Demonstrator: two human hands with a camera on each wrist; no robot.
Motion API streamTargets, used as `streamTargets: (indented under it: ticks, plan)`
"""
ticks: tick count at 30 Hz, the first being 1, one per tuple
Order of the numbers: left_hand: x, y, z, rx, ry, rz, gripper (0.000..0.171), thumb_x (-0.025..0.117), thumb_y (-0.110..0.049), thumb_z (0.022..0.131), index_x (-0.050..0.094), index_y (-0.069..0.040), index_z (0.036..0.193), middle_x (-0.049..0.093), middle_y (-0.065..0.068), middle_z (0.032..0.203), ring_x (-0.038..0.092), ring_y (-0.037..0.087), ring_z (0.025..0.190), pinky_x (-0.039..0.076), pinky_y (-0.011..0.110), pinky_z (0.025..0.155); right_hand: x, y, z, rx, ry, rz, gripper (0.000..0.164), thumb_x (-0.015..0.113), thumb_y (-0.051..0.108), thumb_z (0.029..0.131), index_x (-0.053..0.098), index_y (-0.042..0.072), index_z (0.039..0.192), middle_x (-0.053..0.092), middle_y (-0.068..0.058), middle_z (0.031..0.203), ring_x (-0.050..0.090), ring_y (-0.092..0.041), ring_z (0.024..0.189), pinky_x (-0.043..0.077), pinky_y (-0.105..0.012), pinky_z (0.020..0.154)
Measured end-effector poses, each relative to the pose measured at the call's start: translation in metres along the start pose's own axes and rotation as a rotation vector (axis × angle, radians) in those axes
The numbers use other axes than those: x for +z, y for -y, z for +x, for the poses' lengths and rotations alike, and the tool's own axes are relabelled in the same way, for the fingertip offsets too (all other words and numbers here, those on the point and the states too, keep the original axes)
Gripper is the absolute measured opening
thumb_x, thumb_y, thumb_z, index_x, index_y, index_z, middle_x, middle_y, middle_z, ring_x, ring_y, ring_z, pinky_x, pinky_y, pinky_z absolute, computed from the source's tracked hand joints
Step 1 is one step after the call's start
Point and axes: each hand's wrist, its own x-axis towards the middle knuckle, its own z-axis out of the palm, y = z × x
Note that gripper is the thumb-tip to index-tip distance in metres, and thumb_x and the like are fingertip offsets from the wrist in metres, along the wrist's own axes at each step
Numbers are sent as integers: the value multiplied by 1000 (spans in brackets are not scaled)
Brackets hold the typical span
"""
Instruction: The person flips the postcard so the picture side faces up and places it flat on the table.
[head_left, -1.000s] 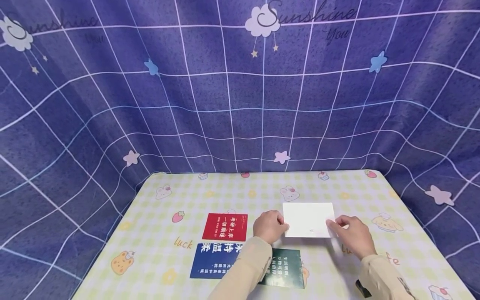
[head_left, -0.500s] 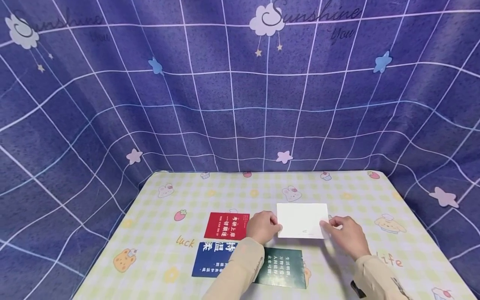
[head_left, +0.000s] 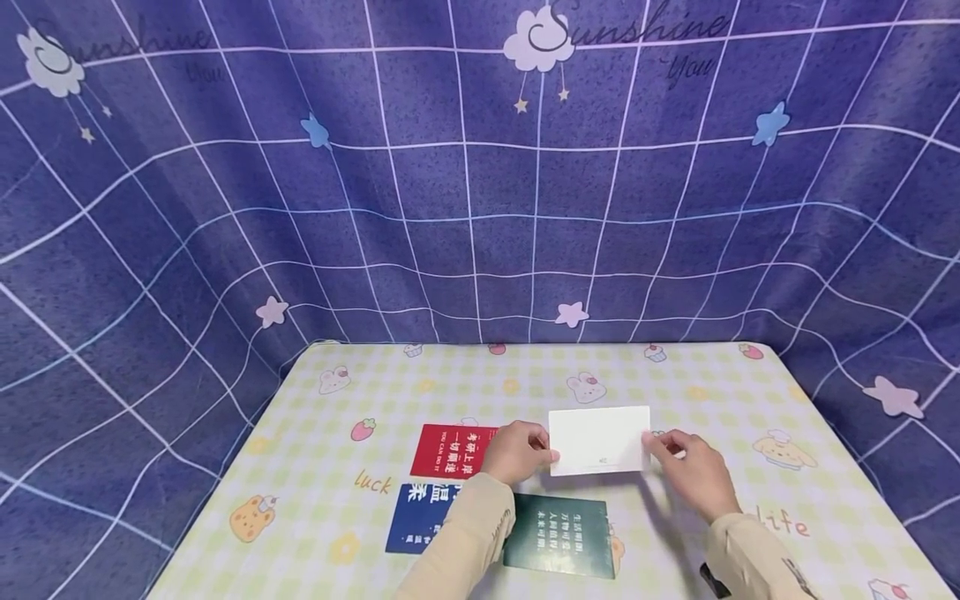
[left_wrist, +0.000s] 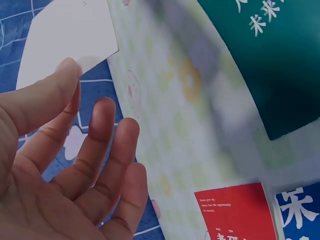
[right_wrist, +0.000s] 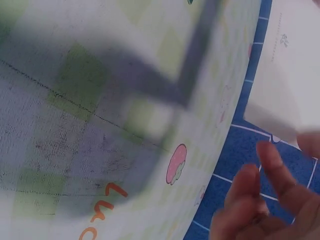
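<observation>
A white card with a small grey mark near its lower edge is held up above the table between both hands. My left hand pinches its left edge; in the left wrist view the thumb lies on the card and the other fingers curl loosely apart. At the opposite edge, my right hand pinches the card between thumb and fingers. Below lie a red card, a blue card and a dark green card, all with white characters. The left hand and sleeve cover parts of the red and blue ones.
The table wears a pale green checked cloth with cartoon prints. Behind it and at the sides hangs a blue gridded curtain with stars and clouds. A small dark object shows by the right sleeve.
Both hands have shifted slightly left with the white card, which now tilts a little. The left sleeve covers more of the blue card and less of the green one.
</observation>
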Motion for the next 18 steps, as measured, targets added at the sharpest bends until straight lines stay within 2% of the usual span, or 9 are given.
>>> streamTargets:
  ticks: [4, 6, 8, 11, 13, 16, 18]
  plan:
    - [0, 3, -1, 19, -1, -1, 18, 83, -15, 85, 67, -13, 76, 60, -5, 72, 50, 12, 67, 42, 28, 61, -4, 0, -1, 122, 30, 17, 78, 24, 70, 101, 70, 8, 91, 61, -10, 80, 53, -26, 71, 38, -37, 60]
    - [1, 5, -1, 38, -4, 2, 18, 82, -14, 85, 66, -14, 76, 61, -5, 73, 51, 12, 68, 43, 28, 63, -4, 0, -1, 149, 47, 34, 86, 16, 73, 100, 70, 9, 82, 58, -7, 73, 51, -25, 67, 36, -35, 58]
    - [1, 7, -1, 62, -15, 4, 17, 82, -14, 85, 67, -15, 77, 63, -6, 75, 52, 12, 71, 45, 29, 66, -4, 0, -1, 169, 68, 79, 89, 14, 74, 99, 69, 10, 74, 54, -4, 65, 48, -23, 62, 35, -35, 55]
    - [1, 10, 0, 115, -54, 22, 16, 83, -15, 85, 68, -17, 78, 64, -8, 78, 55, 11, 75, 48, 30, 72, -2, 1, -1, 178, 93, 165, 89, 16, 75, 99, 69, 9, 69, 55, -2, 59, 45, -21, 58, 34, -33, 53]
    - [1, 12, 0, 147, -91, 37, 15, 84, -16, 84, 69, -19, 79, 64, -9, 80, 58, 11, 78, 51, 31, 75, -1, 1, 0, 173, 111, 228, 85, 23, 74, 100, 69, 9, 70, 57, -1, 59, 46, -19, 57, 33, -32, 52]
    - [1, 14, 2, 185, -144, 57, 16, 84, -17, 83, 69, -19, 80, 64, -9, 81, 63, 12, 82, 53, 31, 77, 0, 0, -1, 160, 142, 301, 77, 35, 69, 101, 73, 7, 77, 59, -2, 61, 48, -17, 59, 33, -29, 48]
    - [2, 15, 2, 210, -169, 61, 17, 84, -16, 83, 68, -19, 80, 64, -9, 80, 66, 15, 84, 54, 32, 77, 0, -1, -1, 162, 167, 344, 70, 44, 65, 101, 76, 4, 86, 60, -1, 65, 51, -17, 64, 35, -29, 50]
